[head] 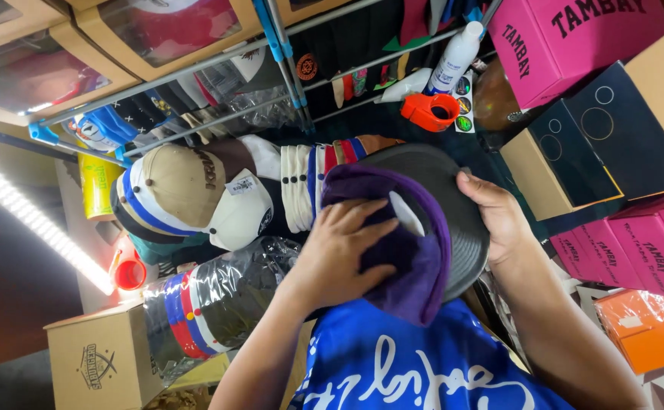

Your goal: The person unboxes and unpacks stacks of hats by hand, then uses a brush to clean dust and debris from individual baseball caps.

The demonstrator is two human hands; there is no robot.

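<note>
Purple cap (pixel 412 250) sits under the spread left hand (pixel 339 247) while the right hand (pixel 495 212) grips its dark brim (pixel 461 228).

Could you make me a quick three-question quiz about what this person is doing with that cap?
1. True or false: the left hand rests on the purple cap.
2. What does the right hand grip: A the cap's dark brim, B the white spray bottle, C a pink box?
3. What colour is the tape dispenser?

Key: 1 true; 2 A; 3 orange.
</note>
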